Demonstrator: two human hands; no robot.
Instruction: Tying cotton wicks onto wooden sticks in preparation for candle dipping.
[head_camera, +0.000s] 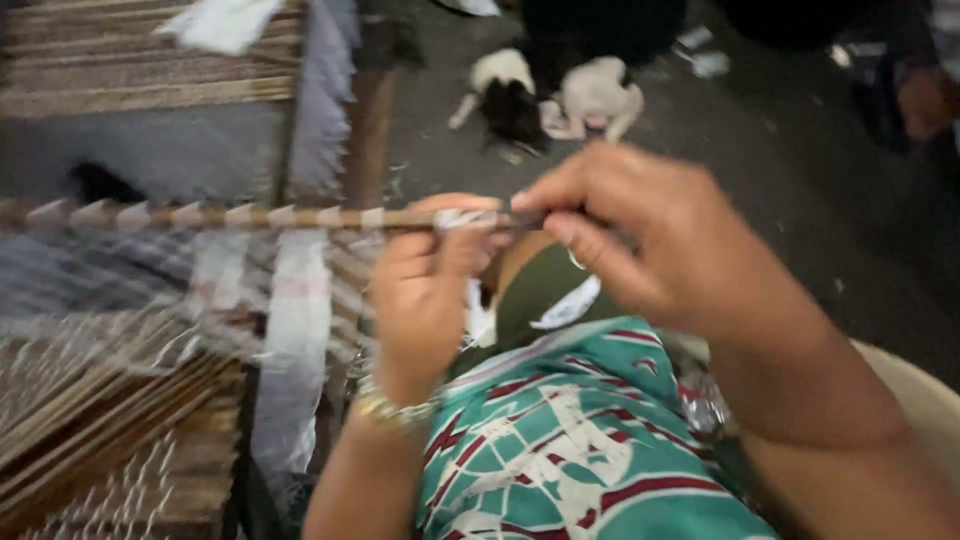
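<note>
Head view, one long wooden stick (250, 217) wrapped with white strips, left hand (425, 290) gripping its end, right hand (640, 235) pinching the same end beside it, two small dogs (550, 95) on the floor beyond, stacked sticks (110, 440) at left.

stick (250, 217) lies left of both hands, dog (545, 95) beyond.

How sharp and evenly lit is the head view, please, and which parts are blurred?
In the head view, motion blur softens everything; the right hand and left hand on the wrapped stick are smeared. The stacked sticks at lower left streak. Light is dim and flat, the floor dark, and the black-and-white animal is indistinct.
</note>
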